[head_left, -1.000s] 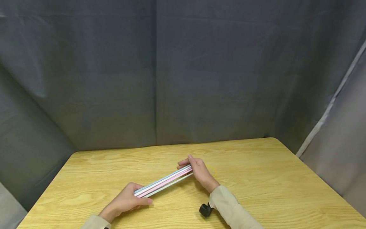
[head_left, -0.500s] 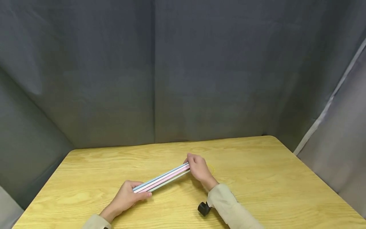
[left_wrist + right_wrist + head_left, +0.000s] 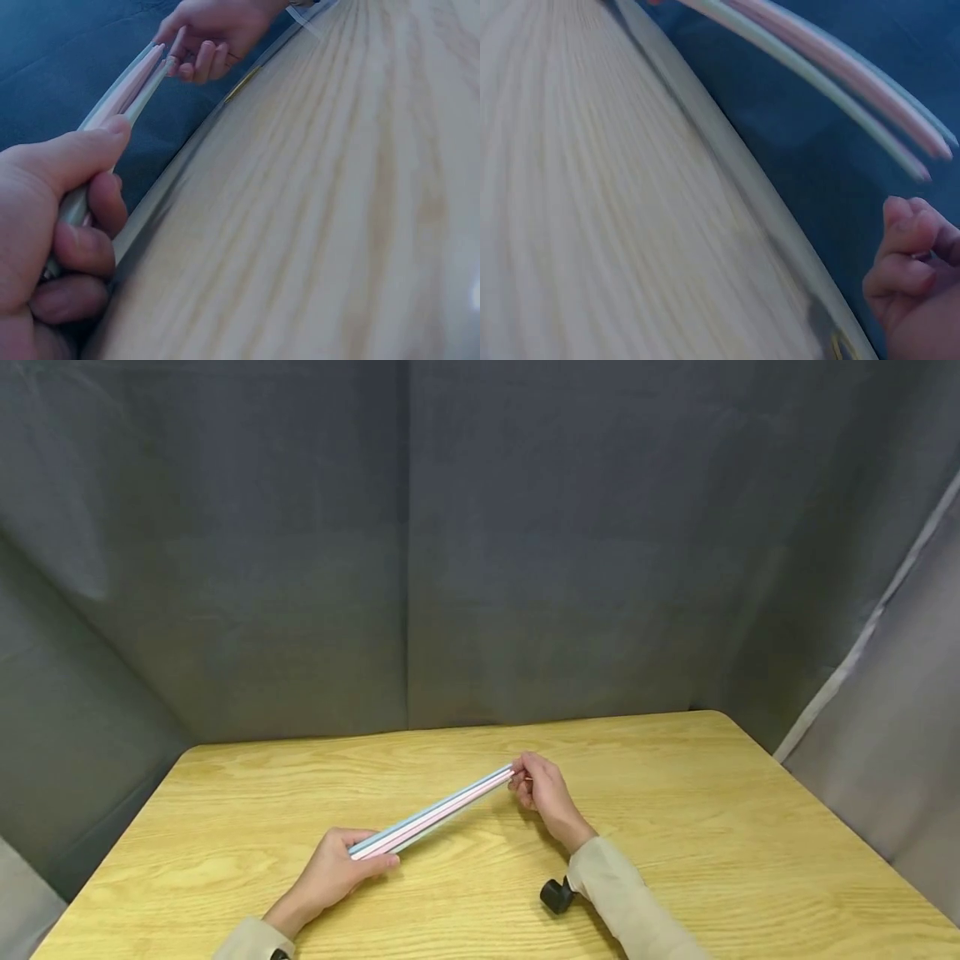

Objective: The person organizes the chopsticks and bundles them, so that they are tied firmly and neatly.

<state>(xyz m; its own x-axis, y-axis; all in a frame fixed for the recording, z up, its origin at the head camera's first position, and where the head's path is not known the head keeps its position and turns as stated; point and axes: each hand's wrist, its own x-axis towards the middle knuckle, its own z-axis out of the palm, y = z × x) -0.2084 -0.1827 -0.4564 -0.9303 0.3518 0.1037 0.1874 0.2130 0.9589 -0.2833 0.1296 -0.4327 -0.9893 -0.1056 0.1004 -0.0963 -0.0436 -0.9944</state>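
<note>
My left hand (image 3: 333,868) grips one end of a bundle of long, thin pastel sticks (image 3: 431,816), straw-like, in blue, white, pink and pale green. The thumb lies over the bundle and the fingers curl beneath, as the left wrist view shows. The bundle slants up to the right, held above the table. At its far end is my right hand (image 3: 547,793), its fingertips right at the tips of the sticks in the head view. In the right wrist view those fingers (image 3: 907,247) are loosely bent, and the stick ends (image 3: 926,174) stand free just above them.
The wooden table (image 3: 450,910) reaches back to a dark grey curtain (image 3: 555,568). A thin yellow loop (image 3: 844,345) lies on the tabletop near my right hand. A small black device (image 3: 557,896) is worn at the right sleeve (image 3: 618,893).
My right hand has slid along the sticks toward their far tips, moving right and slightly up, so more of the bundle shows. My left hand has kept its grip almost in place.
</note>
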